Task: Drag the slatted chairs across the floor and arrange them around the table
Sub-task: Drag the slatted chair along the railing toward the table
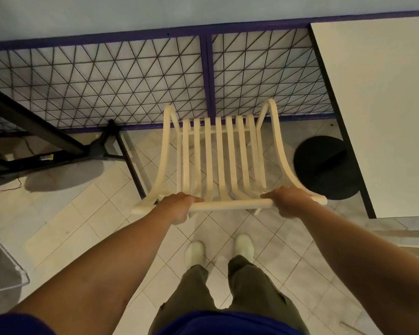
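A cream slatted chair (pixel 219 153) stands on the tiled floor straight in front of me, seen from above and behind. My left hand (pixel 177 207) grips the left part of its top back rail. On the right part of the same rail my right hand (pixel 288 201) grips too. The white table (pixel 382 112) with a dark edge is to the right of the chair. Its round black base (pixel 324 168) sits on the floor just right of the chair's seat.
A purple-framed wire mesh fence (pixel 131 81) runs along the far side, just beyond the chair's front. A black stand with angled legs (pixel 102 146) is at the left. A clear plastic bin (pixel 3 269) sits at the lower left. My feet (pixel 219 250) stand behind the chair.
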A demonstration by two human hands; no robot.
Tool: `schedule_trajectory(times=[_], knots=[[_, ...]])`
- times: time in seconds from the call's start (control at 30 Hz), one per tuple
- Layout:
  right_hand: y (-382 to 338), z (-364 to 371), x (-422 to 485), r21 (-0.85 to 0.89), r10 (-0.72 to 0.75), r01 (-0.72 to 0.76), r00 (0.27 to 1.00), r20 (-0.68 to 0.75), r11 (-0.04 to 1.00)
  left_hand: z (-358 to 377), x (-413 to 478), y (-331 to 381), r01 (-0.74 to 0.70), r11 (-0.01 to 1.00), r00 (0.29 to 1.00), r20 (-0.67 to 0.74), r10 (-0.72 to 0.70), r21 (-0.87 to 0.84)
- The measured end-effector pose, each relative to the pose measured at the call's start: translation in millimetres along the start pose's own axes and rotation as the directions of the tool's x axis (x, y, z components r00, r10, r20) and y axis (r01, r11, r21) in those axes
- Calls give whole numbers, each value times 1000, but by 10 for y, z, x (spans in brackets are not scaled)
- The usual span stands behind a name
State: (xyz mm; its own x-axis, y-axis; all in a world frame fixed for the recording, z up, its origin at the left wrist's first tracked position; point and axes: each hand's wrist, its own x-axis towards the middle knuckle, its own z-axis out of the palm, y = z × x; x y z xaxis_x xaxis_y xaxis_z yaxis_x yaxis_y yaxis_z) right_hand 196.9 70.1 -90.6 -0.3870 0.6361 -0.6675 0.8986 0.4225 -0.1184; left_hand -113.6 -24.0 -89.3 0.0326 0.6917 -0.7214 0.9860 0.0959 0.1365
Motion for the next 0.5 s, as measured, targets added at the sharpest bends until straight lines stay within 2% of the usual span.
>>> schedule_trajectory(times=[0.5], knots=[[-244,334,-306,36,67,-65,996,-53,997,325,-251,-115,-49,999,999,-1,49,7]])
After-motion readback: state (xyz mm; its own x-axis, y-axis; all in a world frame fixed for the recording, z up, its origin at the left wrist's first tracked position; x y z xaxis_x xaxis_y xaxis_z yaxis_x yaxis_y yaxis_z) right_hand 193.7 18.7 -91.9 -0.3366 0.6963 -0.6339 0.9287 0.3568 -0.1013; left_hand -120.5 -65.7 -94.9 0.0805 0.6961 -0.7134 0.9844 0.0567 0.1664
